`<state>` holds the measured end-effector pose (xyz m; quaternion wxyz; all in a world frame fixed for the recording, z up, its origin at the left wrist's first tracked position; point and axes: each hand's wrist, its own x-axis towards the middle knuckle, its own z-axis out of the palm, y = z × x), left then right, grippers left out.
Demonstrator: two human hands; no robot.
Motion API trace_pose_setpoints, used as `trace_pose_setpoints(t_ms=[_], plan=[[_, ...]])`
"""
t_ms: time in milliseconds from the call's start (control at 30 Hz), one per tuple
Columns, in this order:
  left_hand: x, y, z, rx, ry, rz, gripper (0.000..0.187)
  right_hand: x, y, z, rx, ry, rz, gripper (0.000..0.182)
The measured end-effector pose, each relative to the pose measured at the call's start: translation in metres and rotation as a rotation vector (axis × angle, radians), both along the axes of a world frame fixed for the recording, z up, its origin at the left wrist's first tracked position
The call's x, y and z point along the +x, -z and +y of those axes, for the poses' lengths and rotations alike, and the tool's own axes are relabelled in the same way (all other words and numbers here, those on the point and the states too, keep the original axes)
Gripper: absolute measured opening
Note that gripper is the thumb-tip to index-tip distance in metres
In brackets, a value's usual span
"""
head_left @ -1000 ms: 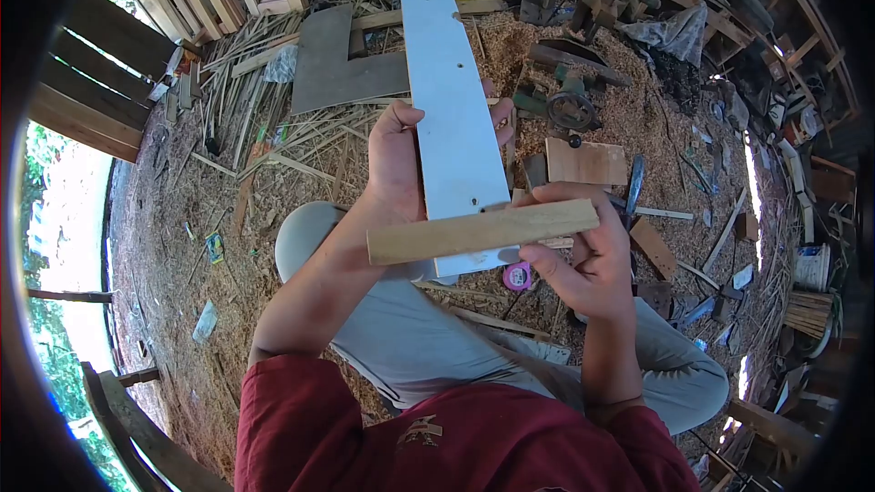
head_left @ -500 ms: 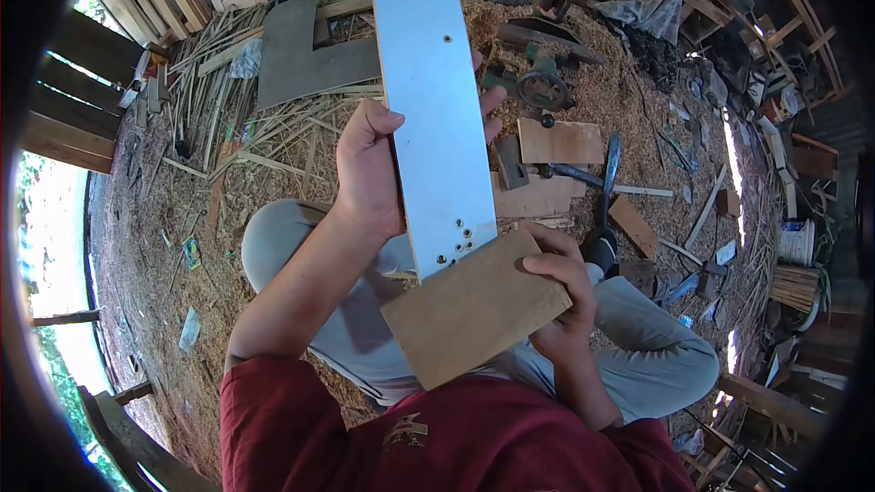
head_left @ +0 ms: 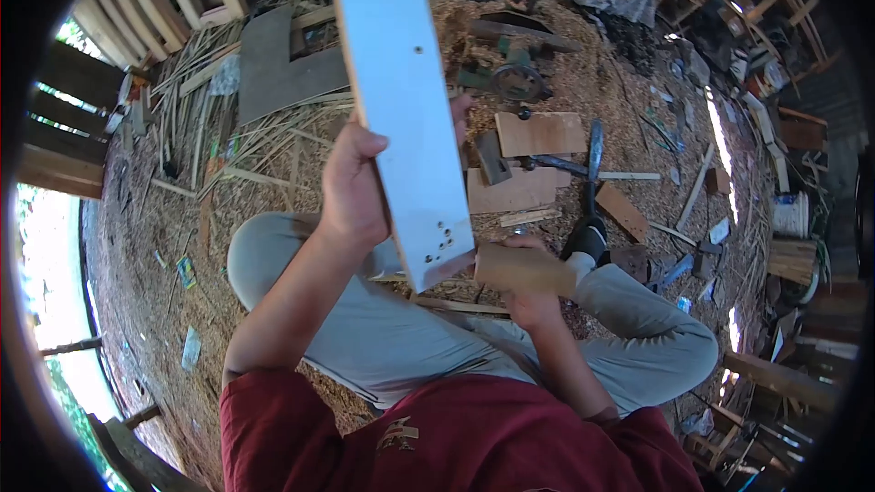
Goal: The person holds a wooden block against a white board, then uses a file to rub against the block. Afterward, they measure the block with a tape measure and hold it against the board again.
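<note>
Over the person's lap, seen from the head camera, the left hand [head_left: 351,187] is wrapped around the edge of a long pale board [head_left: 396,100], thumb on its face, fingers behind it. That board slants up and away, its near end with a cluster of small holes just above the knees. Down at that end, the right hand [head_left: 529,296] is closed around a short wooden block [head_left: 521,267], which touches the board's lower corner. Beyond them, on the sawdust floor [head_left: 182,210], lie wood offcuts [head_left: 540,133], a hammer [head_left: 592,159] and a grey L-shaped panel [head_left: 278,68]. A white bucket [head_left: 789,215] stands far right.
</note>
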<state>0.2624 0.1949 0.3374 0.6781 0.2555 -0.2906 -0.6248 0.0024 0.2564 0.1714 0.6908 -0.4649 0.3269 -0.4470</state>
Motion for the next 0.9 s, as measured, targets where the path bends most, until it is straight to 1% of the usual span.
trace_pose_setpoints(t_ms=[67,100,167,267,300,400,433,500,567,600,700,800,900], plan=[[0.001,-0.003,-0.001,-0.002,0.012,-0.002,0.076,0.008,-0.011,-0.002,0.194,-0.057,-0.289,0.03],[-0.001,-0.004,-0.001,0.004,-0.019,0.022,0.076,0.012,-0.015,-0.003,0.289,-0.089,-0.438,0.03],[-0.003,-0.005,-0.002,0.015,-0.089,0.064,0.077,0.01,-0.011,-0.005,0.311,-0.107,-0.428,0.032],[0.003,0.0,-0.001,0.021,-0.068,0.087,0.076,0.008,-0.008,-0.009,0.363,-0.109,-0.473,0.035],[0.008,0.0,-0.002,0.001,-0.007,0.11,0.076,0.009,-0.008,-0.01,0.385,-0.105,-0.499,0.036],[0.008,-0.012,-0.003,-0.005,-0.141,0.041,0.074,0.014,0.005,-0.018,0.655,0.166,-0.447,0.035],[0.011,-0.02,-0.005,0.009,-0.172,-0.03,0.072,0.013,0.025,-0.023,0.721,0.216,-0.353,0.034],[0.023,-0.034,-0.015,0.037,-0.226,-0.169,0.068,0.001,0.088,-0.033,0.852,0.323,-0.162,0.032],[0.049,-0.042,-0.032,0.075,-0.212,-0.338,0.062,-0.015,0.147,-0.038,0.985,0.293,0.048,0.031],[0.068,-0.043,-0.042,0.095,-0.209,-0.421,0.06,-0.017,0.162,-0.038,1.049,0.272,0.158,0.03],[0.144,-0.014,-0.078,0.19,-0.121,-0.438,0.054,-0.005,0.16,-0.034,1.036,0.146,0.299,0.029],[0.162,0.013,-0.092,0.3,-0.36,-0.469,0.051,0.015,0.148,-0.047,0.954,0.089,0.332,0.023],[0.196,0.082,-0.114,0.328,-0.557,-0.471,0.046,0.03,0.144,-0.076,0.701,-0.053,0.508,0.024]])
